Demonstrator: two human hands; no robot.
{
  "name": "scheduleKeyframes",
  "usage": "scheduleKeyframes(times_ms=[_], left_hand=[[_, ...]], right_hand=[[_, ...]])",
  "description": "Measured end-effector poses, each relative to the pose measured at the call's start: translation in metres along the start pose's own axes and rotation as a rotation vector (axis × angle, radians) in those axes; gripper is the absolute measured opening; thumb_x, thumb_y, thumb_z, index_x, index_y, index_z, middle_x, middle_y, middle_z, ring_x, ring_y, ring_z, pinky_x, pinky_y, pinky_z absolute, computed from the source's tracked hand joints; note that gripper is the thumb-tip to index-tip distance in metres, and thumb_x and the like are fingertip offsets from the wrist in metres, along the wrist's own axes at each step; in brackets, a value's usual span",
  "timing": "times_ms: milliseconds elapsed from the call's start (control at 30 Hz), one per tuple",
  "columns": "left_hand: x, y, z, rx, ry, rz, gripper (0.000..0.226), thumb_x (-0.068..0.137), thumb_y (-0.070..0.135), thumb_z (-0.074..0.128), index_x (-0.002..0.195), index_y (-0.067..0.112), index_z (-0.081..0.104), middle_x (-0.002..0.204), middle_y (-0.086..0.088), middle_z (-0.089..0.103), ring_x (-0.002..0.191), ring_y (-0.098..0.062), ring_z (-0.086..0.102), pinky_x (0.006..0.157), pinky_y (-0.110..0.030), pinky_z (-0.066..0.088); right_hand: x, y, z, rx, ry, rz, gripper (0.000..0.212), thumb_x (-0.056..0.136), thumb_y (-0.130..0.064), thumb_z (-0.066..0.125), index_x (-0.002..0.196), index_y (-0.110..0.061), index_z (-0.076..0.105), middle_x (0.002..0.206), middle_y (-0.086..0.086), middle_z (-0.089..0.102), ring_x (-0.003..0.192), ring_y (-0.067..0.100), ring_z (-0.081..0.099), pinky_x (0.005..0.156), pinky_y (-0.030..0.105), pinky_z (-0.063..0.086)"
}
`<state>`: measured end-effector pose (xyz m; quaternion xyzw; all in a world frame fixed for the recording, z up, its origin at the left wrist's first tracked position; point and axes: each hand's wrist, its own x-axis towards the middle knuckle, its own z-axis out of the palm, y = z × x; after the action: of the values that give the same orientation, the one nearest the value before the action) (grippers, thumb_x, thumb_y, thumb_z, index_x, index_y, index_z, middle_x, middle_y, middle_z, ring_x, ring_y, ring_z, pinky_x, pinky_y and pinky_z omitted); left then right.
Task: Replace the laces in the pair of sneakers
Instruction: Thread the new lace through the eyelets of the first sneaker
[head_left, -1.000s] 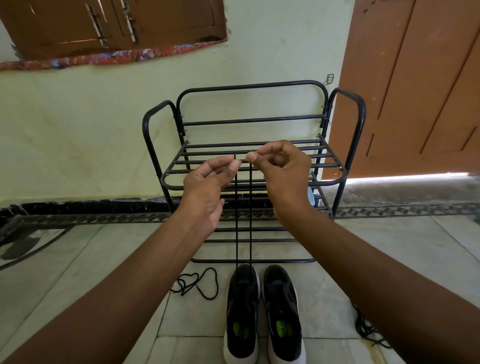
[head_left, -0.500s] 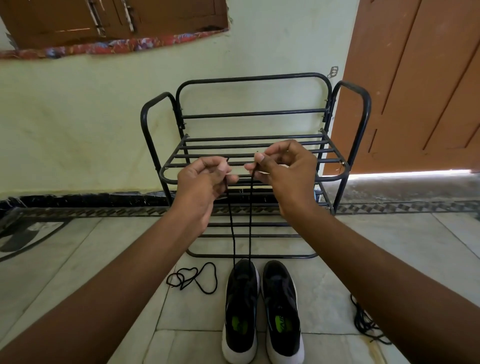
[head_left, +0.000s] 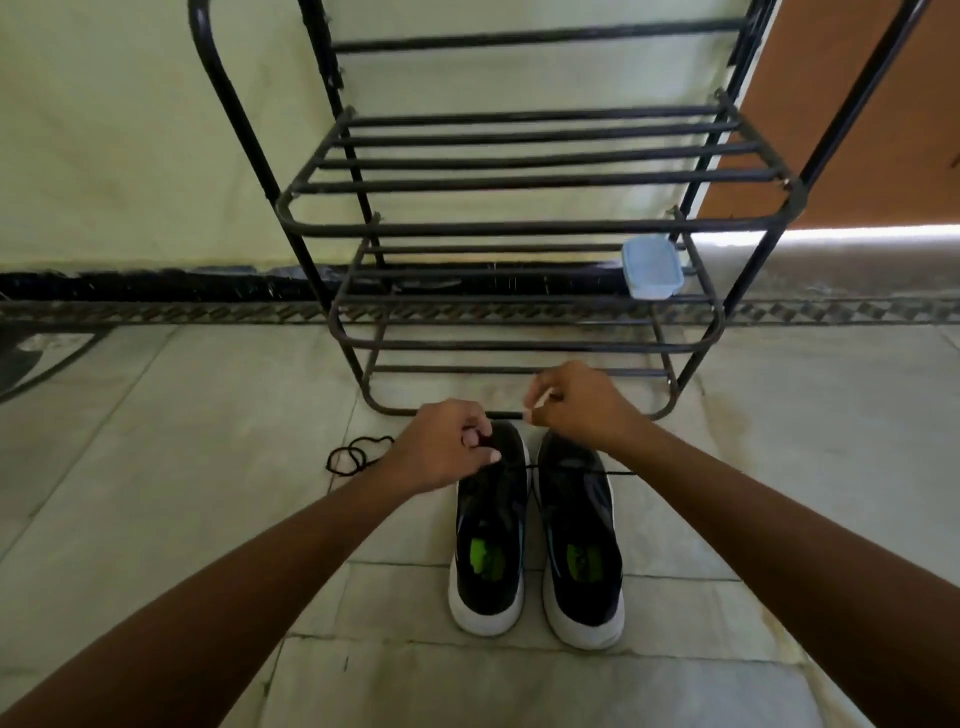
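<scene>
The two sneakers (head_left: 535, 540) are sitting side by side on the floor (head_left: 208, 467). The left hand (head_left: 441, 447) is pinching the black lace (head_left: 571, 470) over the left shoe, and the right hand (head_left: 576, 405) is curling its fingers (head_left: 540, 400) around the lace's other end.

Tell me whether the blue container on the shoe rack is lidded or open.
Lidded: the blue container on the rack's lower shelf shows a flat pale-blue cover across its top.
</scene>
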<state>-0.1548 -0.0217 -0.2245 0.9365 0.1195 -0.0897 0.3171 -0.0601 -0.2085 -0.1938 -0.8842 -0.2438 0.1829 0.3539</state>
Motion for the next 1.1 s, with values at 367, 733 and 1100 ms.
scheduleKeyframes(times_ms=[367, 733, 1100], left_hand=[[0.012, -0.040, 0.060, -0.123, 0.242, -0.209, 0.015, 0.084, 0.019, 0.078, 0.083, 0.023, 0.064, 0.085, 0.006, 0.068, 0.084, -0.012, 0.068, 0.067, -0.016, 0.051], [-0.034, -0.056, 0.060, 0.041, 0.016, -0.086, 0.047, 0.078, 0.016, 0.075, 0.120, 0.026, 0.058, 0.112, 0.001, 0.050, 0.107, -0.017, 0.050, 0.092, -0.035, 0.050], [-0.044, -0.119, 0.052, 0.192, -0.038, -0.383, 0.018, 0.086, 0.012, 0.071, 0.103, 0.017, 0.068, 0.107, -0.002, 0.068, 0.103, -0.023, 0.067, 0.087, -0.033, 0.055]], right_hand=[[0.008, 0.055, 0.080, -0.397, -0.272, -0.061, 0.018, 0.086, -0.009, 0.066, 0.101, -0.019, 0.061, 0.089, 0.004, 0.062, 0.083, 0.023, 0.066, 0.073, 0.034, 0.059], [-0.012, 0.034, 0.024, 0.068, -0.106, -0.060, 0.010, 0.086, -0.019, 0.078, 0.085, -0.025, 0.070, 0.069, -0.004, 0.075, 0.069, 0.004, 0.073, 0.078, 0.032, 0.061], [-0.016, 0.039, 0.019, 0.068, -0.044, -0.112, 0.006, 0.092, -0.016, 0.071, 0.092, -0.022, 0.073, 0.077, -0.006, 0.075, 0.078, 0.001, 0.072, 0.084, 0.029, 0.060]])
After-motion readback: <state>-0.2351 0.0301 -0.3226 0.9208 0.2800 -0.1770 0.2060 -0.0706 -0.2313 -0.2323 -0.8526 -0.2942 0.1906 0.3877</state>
